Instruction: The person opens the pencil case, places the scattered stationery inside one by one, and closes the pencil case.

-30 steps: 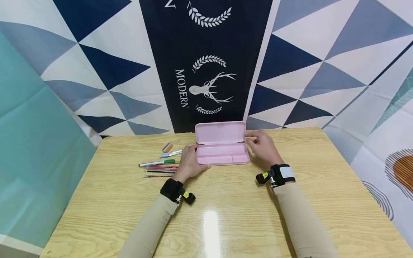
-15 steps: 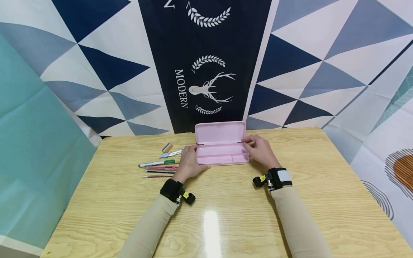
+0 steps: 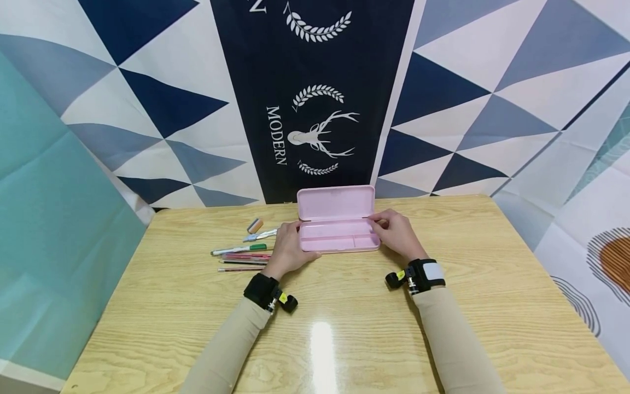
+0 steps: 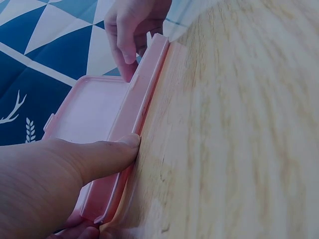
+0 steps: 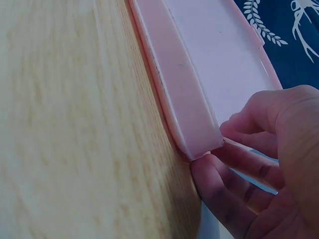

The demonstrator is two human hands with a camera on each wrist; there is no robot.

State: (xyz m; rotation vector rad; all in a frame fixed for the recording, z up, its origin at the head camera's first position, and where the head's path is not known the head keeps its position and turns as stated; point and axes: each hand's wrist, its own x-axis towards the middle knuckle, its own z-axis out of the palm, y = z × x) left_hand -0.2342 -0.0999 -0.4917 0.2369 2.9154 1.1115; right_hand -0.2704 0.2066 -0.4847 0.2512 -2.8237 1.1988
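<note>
A pink pencil case (image 3: pixel 327 229) lies on the table, its lid (image 3: pixel 336 202) raised at the back and its divided tray bare. My left hand (image 3: pixel 289 249) grips the case's left end. In the left wrist view, that thumb (image 4: pixel 112 153) presses along the front wall while the other fingers curl round the end, partly hidden. At the opposite end, my right hand (image 3: pixel 400 235) has thumb and forefinger together near the hinge corner. Seen from the right wrist, the right hand's fingers (image 5: pixel 219 186) curl about the end of the case (image 5: pixel 182 74).
Left of the case lie an eraser (image 3: pixel 255 225), a pale blue drawing compass (image 3: pixel 258 235), a green-capped marker (image 3: pixel 241 249) and several pens and pencils (image 3: pixel 241 261), partly behind the left hand. A patterned cloth (image 3: pixel 320 71) hangs behind the wooden table (image 3: pixel 344 323).
My right hand has shifted slightly left and down, from beside the lid to the hinge corner, its fingertips now drawn together there. The left hand and the case stay in place.
</note>
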